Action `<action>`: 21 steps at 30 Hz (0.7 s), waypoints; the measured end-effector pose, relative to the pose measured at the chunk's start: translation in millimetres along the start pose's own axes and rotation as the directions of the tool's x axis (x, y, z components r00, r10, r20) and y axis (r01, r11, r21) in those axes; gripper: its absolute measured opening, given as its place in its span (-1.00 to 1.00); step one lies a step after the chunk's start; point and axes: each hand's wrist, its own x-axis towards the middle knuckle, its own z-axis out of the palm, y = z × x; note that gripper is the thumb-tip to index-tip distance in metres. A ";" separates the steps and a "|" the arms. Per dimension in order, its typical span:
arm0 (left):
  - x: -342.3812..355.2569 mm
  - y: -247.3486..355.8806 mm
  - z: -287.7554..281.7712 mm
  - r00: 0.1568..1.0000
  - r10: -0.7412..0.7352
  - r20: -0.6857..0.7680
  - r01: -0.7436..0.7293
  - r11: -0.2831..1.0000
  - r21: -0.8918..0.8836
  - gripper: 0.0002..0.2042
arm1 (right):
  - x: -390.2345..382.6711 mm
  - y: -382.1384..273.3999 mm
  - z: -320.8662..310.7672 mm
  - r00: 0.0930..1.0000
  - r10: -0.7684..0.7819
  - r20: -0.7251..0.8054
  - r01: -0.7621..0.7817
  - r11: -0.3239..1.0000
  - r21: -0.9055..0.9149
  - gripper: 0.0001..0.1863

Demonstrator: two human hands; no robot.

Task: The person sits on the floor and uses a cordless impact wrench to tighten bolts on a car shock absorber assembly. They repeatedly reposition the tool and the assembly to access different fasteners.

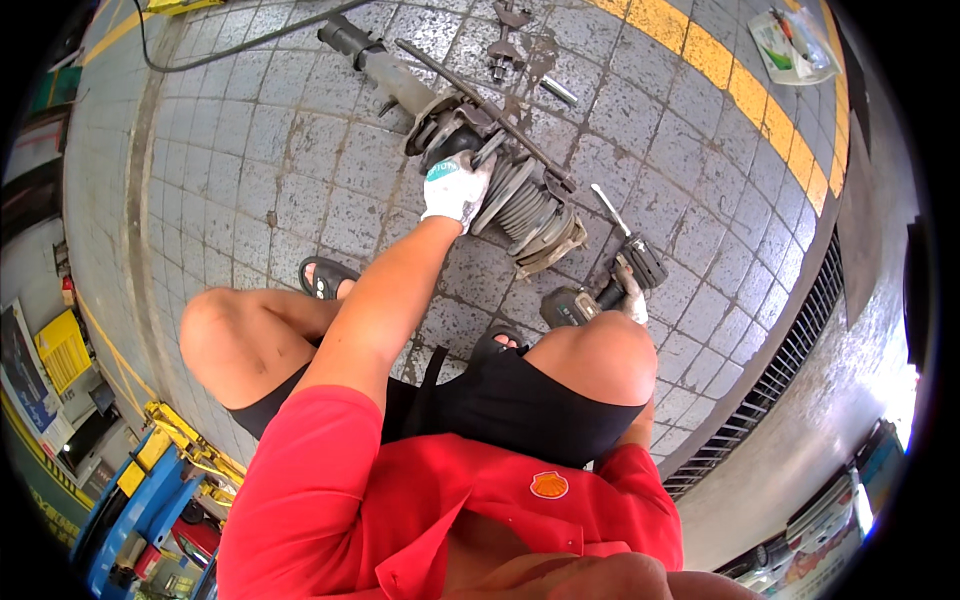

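Observation:
A suspension strut with a coil spring (pixel 527 208) lies slantwise on the floor tiles in front of me. Its grey damper tube (pixel 395 82) points to the far left. Alongside the spring runs a long dark rod (pixel 490 110), apparently part of a spring compressor. My left hand (pixel 457 188), in a white glove, has its fingers curled round the strut near the spring's upper end; the fingertips are partly hidden. Beside my knee, my gloved right hand (pixel 631 292) grips a cordless impact wrench (pixel 643 262). From the wrench's nose a bright metal shaft (pixel 606 204) points away from me.
Metal clamp pieces (pixel 505 52) and a short shiny tube (pixel 558 91) lie beyond the strut. At the far right is a plastic bag (pixel 795 48) with items, past a yellow floor stripe (pixel 735 75). A black hose (pixel 250 42) crosses the far left; a drain grate (pixel 785 355) runs at right.

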 end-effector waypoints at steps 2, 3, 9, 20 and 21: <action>-3.1 -1.8 1.5 1.000 0.009 -0.017 -0.010 1.000 -0.005 -0.28 | 12.1 0.3 -42.3 0.997 -0.011 -0.079 0.009 1.000 -0.019 -0.67; -3.0 -2.4 -0.7 1.000 0.010 -0.021 -0.010 1.000 0.014 -0.29 | 7.1 -2.1 -25.2 0.994 -0.006 -0.108 0.003 1.000 -0.031 -0.61; 1.2 -4.2 6.4 0.991 0.093 -0.100 -0.090 0.995 0.035 -0.37 | 15.0 -121.1 -14.4 0.998 -0.001 0.060 0.053 -0.463 -0.885 -0.45; 0.2 -19.8 6.9 0.997 0.046 0.060 -0.047 0.999 0.004 -0.63 | 165.9 -97.0 448.8 0.710 -0.323 0.625 0.359 -0.599 -0.716 0.07; -1.0 -19.5 3.7 0.996 0.079 0.034 -0.079 0.997 0.016 -0.65 | 177.1 -87.2 466.0 0.717 -0.345 0.606 0.239 -0.695 -0.678 0.16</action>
